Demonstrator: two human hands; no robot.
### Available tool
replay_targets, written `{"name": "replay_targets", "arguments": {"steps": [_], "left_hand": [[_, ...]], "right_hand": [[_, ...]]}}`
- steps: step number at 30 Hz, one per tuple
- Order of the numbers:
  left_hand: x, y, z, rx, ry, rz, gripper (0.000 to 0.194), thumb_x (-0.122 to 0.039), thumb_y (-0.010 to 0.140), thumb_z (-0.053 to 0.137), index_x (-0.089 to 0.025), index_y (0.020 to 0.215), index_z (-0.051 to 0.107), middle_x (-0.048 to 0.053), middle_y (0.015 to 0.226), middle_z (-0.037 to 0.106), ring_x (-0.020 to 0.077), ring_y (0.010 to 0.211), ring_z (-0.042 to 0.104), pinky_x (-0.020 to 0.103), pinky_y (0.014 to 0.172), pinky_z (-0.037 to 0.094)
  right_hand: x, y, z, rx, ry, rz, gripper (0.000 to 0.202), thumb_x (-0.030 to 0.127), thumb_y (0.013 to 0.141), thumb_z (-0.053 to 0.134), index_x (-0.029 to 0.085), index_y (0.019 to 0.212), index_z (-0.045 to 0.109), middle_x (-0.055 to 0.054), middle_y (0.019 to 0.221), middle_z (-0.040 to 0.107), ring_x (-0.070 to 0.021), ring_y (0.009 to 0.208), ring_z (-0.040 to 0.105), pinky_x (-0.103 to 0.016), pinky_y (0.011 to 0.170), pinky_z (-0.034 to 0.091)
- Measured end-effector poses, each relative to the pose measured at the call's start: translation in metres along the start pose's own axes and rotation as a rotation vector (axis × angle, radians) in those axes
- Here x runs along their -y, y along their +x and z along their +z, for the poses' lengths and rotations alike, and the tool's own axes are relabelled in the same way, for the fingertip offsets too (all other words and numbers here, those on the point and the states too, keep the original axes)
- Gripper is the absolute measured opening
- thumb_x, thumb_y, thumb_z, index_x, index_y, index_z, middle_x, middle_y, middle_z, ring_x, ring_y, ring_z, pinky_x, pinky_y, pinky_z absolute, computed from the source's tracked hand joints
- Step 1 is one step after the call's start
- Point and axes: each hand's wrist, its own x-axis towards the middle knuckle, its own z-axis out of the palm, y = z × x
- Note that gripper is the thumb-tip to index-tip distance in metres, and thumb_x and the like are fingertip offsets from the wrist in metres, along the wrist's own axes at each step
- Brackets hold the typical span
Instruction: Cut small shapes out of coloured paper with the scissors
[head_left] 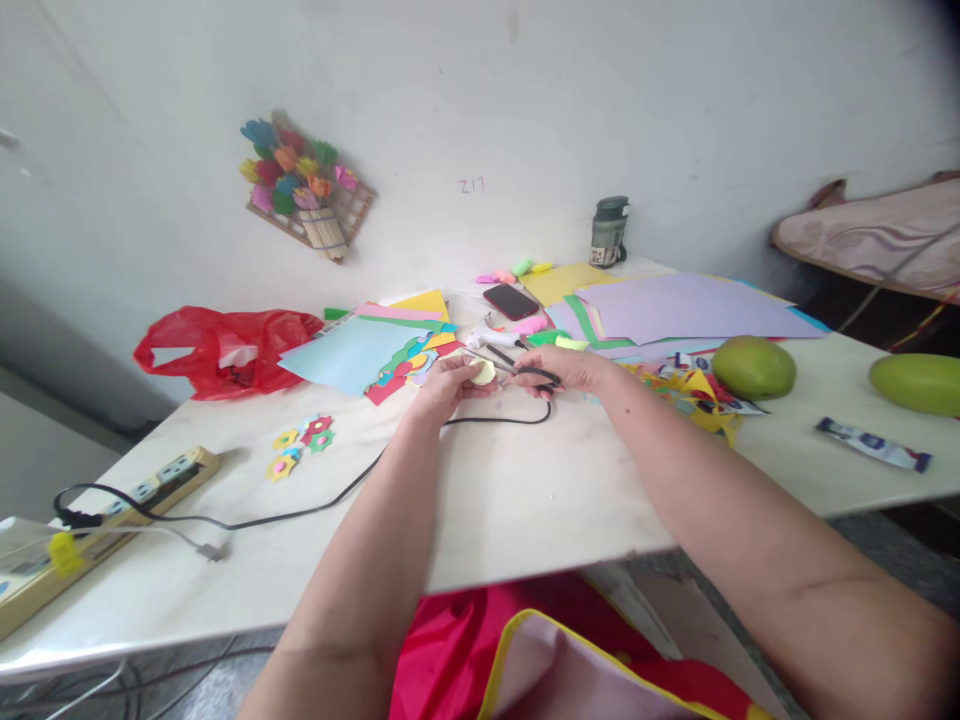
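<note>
Over the middle of the table, my left hand (448,385) is closed on a small pale yellow paper piece (484,373). My right hand (559,368) grips the dark handles of a pair of scissors (538,374), whose blades point left toward the paper. The two hands are close together. Just behind my left hand lie colourful cut paper shapes (405,366). A glue gun (491,336), white in colour, lies behind the scissors, and a black cord runs across the table below my hands.
Paper flowers (282,466) lie at left, near a power strip (161,482) and a red plastic bag (217,350). Coloured sheets (675,305), a phone (511,301) and a bottle (609,232) are at the back. Right are yellow scraps (701,408), green fruits (754,367) and a tube (874,445).
</note>
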Motion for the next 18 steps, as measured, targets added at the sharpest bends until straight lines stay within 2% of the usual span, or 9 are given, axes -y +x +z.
{"name": "replay_targets", "arguments": {"steps": [7, 18], "left_hand": [[-0.0001, -0.0004, 0.0002, 0.019, -0.018, 0.005, 0.019, -0.021, 0.073, 0.077, -0.012, 0.073, 0.061, 0.007, 0.07, 0.07, 0.0184, 0.064, 0.071, 0.026, 0.059, 0.057], [-0.0033, -0.0032, 0.0015, 0.006, -0.023, -0.004, 0.015, -0.021, 0.074, 0.075, -0.01, 0.077, 0.066, 0.01, 0.075, 0.073, 0.0208, 0.07, 0.072, 0.027, 0.06, 0.057]], "right_hand": [[0.0023, -0.0012, 0.0012, -0.025, -0.015, 0.007, 0.019, 0.031, 0.077, 0.072, 0.014, 0.074, 0.065, 0.001, 0.051, 0.058, -0.0067, 0.041, 0.048, -0.018, 0.037, 0.032], [0.0021, -0.0009, 0.0023, -0.039, 0.002, -0.005, 0.021, 0.033, 0.075, 0.075, 0.014, 0.074, 0.066, 0.001, 0.051, 0.058, -0.0073, 0.041, 0.048, -0.019, 0.038, 0.034]]}}
